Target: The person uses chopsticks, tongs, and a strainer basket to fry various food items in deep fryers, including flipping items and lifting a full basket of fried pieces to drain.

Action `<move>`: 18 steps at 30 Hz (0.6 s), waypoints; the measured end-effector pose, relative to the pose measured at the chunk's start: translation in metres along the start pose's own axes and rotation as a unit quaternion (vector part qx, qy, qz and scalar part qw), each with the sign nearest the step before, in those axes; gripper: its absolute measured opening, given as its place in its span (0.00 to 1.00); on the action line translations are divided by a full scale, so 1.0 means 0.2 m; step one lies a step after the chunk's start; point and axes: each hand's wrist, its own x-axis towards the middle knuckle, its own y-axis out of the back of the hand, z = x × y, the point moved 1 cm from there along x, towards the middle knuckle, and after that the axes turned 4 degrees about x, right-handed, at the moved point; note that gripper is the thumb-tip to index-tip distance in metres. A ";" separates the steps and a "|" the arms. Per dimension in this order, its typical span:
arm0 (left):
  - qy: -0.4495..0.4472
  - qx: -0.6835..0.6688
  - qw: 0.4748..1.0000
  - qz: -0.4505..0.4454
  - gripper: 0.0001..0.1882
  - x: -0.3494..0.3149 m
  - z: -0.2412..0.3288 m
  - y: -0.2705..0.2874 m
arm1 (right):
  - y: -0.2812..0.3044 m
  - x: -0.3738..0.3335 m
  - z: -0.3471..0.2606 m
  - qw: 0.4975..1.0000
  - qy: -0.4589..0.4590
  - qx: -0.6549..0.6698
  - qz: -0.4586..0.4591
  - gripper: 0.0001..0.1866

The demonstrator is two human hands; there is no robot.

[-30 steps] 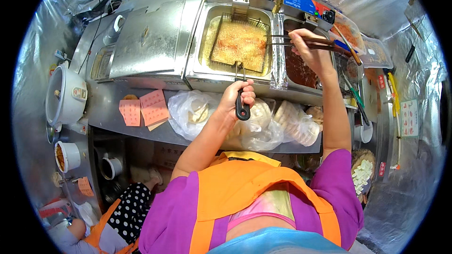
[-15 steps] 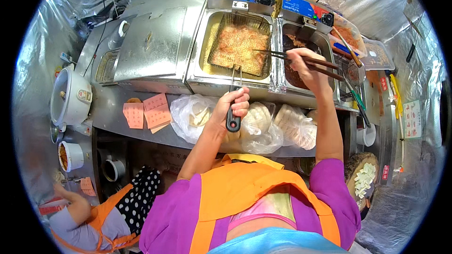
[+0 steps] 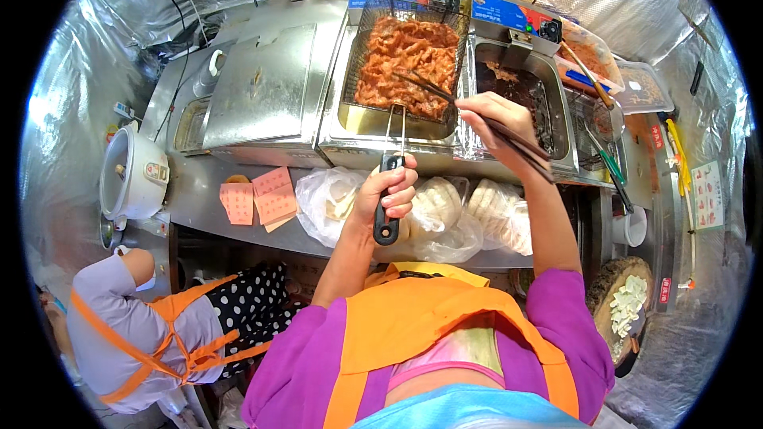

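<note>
1. The reddish-brown fried pieces (image 3: pixel 401 52) lay heaped in the wire basket (image 3: pixel 459 44), and this basket hung over the fryer well (image 3: pixel 381 145), apparently above the oil (image 3: pixel 397 127).
2. For doing this step well, it seemed best to hold the basket level and directly over the well, so that drips could fall back inside.
3. The dark chopsticks (image 3: pixel 437 90) reached over the pieces from the right. Gentle strokes would probably loosen them better than hard pushing, which could tip the basket. Whether the tips pinched a piece, one could not tell.
4. The left grip (image 3: pixel 387 191) was closed around the black handle (image 3: pixel 386 226), whose lower end stuck out below the fingers. The forearm rose from below, slanting slightly inward; a firm wrist was, in judgement, important for this load.
5. The right grip (image 3: pixel 502 117) pinched the chopsticks, with its back turned upward, beside the second well (image 3: pixel 562 139). Its forearm rose almost straight from the sleeve.
6. Farther outward, plastic bags (image 3: pixel 322 210) rested on the surface (image 3: pixel 195 199) near the left forearm, so carrying the basket low across them appeared unwise.
</note>
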 end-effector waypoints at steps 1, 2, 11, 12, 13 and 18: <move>-0.005 -0.006 1.000 0.004 0.11 -0.01 0.01 0.01 | 0.03 -0.01 0.00 1.000 -0.002 0.011 0.000 0.06; -0.006 -0.003 1.000 0.012 0.10 -0.01 0.00 0.01 | 0.07 -0.03 -0.01 1.000 -0.012 -0.002 0.018 0.05; -0.005 -0.032 0.999 -0.019 0.12 -0.01 0.01 -0.03 | 0.38 -0.12 -0.02 0.945 -0.148 0.145 0.255 0.10; 0.001 -0.022 1.000 -0.010 0.10 -0.01 0.02 -0.03 | 0.44 -0.17 -0.02 0.937 -0.143 0.131 0.291 0.12; -0.003 -0.026 1.000 -0.010 0.11 -0.01 0.01 -0.03 | 0.51 -0.24 -0.01 0.928 -0.138 0.116 0.326 0.14; 0.001 -0.046 0.999 0.002 0.10 0.07 0.04 -0.08 | 0.79 -0.75 0.08 0.862 -0.227 0.057 0.450 0.18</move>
